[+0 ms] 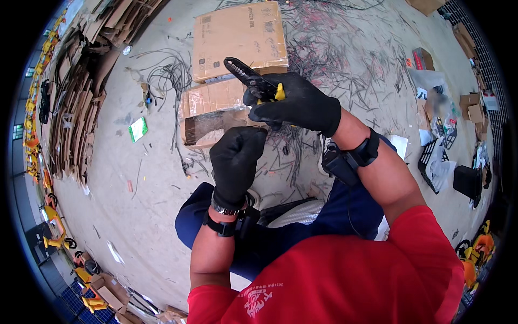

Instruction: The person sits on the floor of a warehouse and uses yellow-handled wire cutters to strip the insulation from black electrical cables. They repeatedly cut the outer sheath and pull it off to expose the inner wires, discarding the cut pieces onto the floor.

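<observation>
Wire strippers [239,69] with black serrated jaws and yellow handle parts are gripped in my right hand [305,101], in a black glove. Their jaws point up and left, above a cardboard box. My left hand [234,160], also gloved in black, is curled into a fist just below and left of the right hand. Whether its fingers pinch something thin is too small to tell. An opened cardboard box [210,95] lies under and beyond both hands. Behind it a larger, flatter carton [238,38] bears printing and handwriting.
Cut black cable pieces [319,52] litter the concrete floor beyond the right hand. A tangle of longer cables [172,75] lies left of the boxes. Flattened cardboard [75,121] is stacked at far left. Plastic bags and a black crate [431,164] lie right.
</observation>
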The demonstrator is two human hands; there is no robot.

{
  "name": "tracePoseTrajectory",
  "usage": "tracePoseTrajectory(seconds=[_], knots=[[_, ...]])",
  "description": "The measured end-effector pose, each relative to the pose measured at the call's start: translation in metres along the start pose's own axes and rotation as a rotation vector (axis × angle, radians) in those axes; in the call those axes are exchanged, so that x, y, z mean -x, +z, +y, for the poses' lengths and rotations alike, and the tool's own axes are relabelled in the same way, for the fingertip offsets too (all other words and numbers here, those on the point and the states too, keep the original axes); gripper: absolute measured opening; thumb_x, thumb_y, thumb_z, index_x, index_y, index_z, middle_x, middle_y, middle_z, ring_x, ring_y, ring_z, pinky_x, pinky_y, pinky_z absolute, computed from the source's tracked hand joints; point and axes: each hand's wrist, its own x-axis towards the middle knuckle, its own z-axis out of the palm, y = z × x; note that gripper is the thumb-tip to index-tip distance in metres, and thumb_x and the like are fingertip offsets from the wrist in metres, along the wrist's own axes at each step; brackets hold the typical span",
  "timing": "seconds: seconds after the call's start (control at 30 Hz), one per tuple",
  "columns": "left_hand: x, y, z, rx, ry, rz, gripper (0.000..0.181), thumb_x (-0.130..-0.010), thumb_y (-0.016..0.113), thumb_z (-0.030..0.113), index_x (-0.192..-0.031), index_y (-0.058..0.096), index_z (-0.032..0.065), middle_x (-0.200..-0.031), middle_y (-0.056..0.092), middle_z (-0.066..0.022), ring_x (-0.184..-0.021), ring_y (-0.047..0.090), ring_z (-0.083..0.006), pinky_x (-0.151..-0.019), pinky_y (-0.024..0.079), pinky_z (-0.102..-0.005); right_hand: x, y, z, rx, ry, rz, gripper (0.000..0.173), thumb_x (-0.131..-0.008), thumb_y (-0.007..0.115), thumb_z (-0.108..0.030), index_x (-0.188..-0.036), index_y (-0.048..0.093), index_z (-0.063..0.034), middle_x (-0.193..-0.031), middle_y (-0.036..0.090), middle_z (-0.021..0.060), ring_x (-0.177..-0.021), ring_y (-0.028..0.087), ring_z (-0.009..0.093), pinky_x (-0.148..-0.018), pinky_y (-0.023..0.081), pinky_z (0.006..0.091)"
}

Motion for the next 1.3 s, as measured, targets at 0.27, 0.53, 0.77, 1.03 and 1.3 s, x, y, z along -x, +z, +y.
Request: tracePoseTrajectory(seconds=[0.27, 0.53, 0.77, 1.03, 1.3], knots=[[0.001, 0.005, -0.003, 0.114, -0.114, 0.000, 0.017, -0.092, 0.063, 0.011, -0.099, 0.070, -0.0038, -0.074, 0.066, -0.0033, -0.063, 0.056, -0.0078, -0.056, 0.040, -0.0219, 0.001, -0.004, -0.006, -0.132, -0.032, 0.084, 0.024, -0.083, 0.066, -0.005, -0.105, 0.065, 0.0005, -0.080, 0.062, 0.0030, -0.064, 0.058, 0.009, -0.058, 0.050, 0.0245], [-0.005, -0.009, 0.001, 0.262, -0.299, 0.076, 0.023, -0.096, 0.061, 0.019, -0.103, 0.067, -0.0028, -0.069, 0.060, -0.0012, -0.046, 0.042, -0.0045, -0.043, 0.030, -0.0198, -0.008, -0.012, 0.018, 0.102, -0.122, 0.161, 0.028, -0.091, 0.063, -0.016, -0.114, 0.064, 0.0007, -0.081, 0.065, 0.0063, -0.067, 0.059, 0.011, -0.065, 0.051, 0.0273], [-0.009, -0.022, 0.004, 0.163, -0.106, 0.157, 0.025, -0.100, 0.054, 0.019, -0.102, 0.064, -0.0031, -0.067, 0.057, 0.0000, -0.043, 0.040, -0.0037, -0.040, 0.028, -0.0195, 0.002, -0.006, 0.038, 0.947, -0.436, 0.087, 0.038, -0.089, 0.063, -0.016, -0.123, 0.060, -0.0021, -0.105, 0.066, 0.0189, -0.095, 0.064, 0.036, -0.082, 0.051, 0.0440], [-0.005, -0.021, 0.002, 0.190, -0.190, 0.123, 0.021, -0.094, 0.059, 0.020, -0.088, 0.062, 0.0002, -0.064, 0.058, -0.0024, -0.041, 0.041, -0.0054, -0.039, 0.029, -0.0214, 0.005, 0.008, 0.032, 1.218, -0.547, 0.075, 0.047, -0.081, 0.062, -0.013, -0.127, 0.057, -0.0056, -0.106, 0.061, 0.0136, -0.100, 0.059, 0.032, -0.093, 0.044, 0.0453], [-0.003, -0.016, 0.011, 0.125, -0.156, 0.109, 0.021, -0.091, 0.060, 0.018, -0.086, 0.064, -0.0016, -0.066, 0.061, -0.0040, -0.041, 0.044, -0.0061, -0.039, 0.030, -0.0211, 0.009, 0.014, 0.023, 1.319, -0.625, 0.106, 0.045, -0.082, 0.061, -0.014, -0.127, 0.057, -0.0068, -0.108, 0.059, 0.0117, -0.103, 0.056, 0.030, -0.095, 0.043, 0.0446]])
